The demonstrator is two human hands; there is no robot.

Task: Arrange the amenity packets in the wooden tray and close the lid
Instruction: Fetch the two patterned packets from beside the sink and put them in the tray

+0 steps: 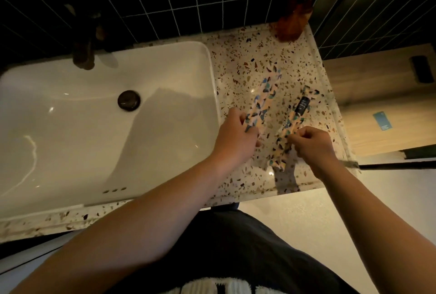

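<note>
Two long amenity packets with a peach, blue and black pattern are over the speckled terrazzo counter (247,57) to the right of the sink. My left hand (236,135) grips the near end of the left packet (262,100), which points away from me. My right hand (309,142) pinches the middle of the right packet (295,116), which carries a dark label near its far end and reaches past my hand toward the counter's front. No wooden tray or lid is in view.
A white rectangular sink (106,116) with a dark drain (129,100) fills the left. A dark faucet (82,50) stands behind it. An orange-brown bottle (292,19) sits at the counter's back right corner by the dark tiled wall. A wooden surface (377,104) lies to the right.
</note>
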